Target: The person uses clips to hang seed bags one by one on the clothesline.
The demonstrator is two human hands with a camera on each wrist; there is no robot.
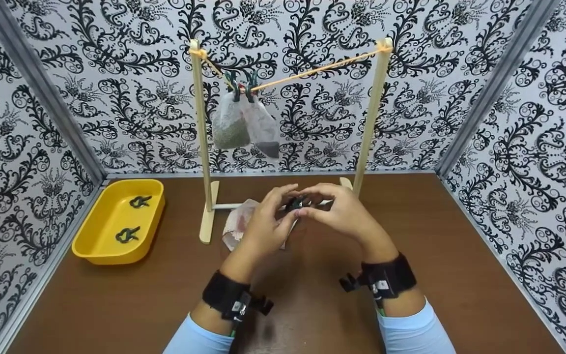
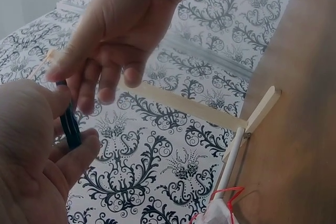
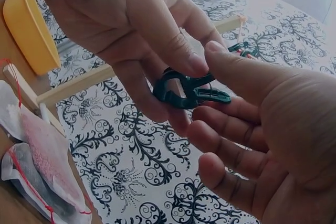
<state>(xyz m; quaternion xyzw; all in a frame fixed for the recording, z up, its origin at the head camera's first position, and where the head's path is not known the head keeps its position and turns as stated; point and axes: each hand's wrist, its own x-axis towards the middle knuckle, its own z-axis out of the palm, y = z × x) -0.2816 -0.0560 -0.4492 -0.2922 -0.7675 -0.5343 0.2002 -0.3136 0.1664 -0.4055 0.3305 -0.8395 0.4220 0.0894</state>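
Observation:
Both hands meet over the table, near the stand, around a dark green spring clip (image 3: 181, 90). My left hand (image 1: 268, 221) pinches the clip's rounded end between thumb and fingers. From the other side, my right hand (image 1: 344, 211) has its thumb and index finger on the clip's handles, its other fingers loosely bent below. Behind the left hand, a white mesh bag (image 1: 239, 223) lies on the table. The right wrist view shows bags there with pink contents (image 3: 50, 145) and dark contents (image 3: 37, 179), tied with red string.
A wooden stand (image 1: 199, 123) carries a sagging orange cord (image 1: 312, 70). Two filled bags (image 1: 231, 125) hang from it by green clips (image 1: 248, 86). At the left, a yellow tray (image 1: 86, 241) holds two more clips (image 1: 128, 235). Patterned walls surround the brown table (image 1: 435, 246).

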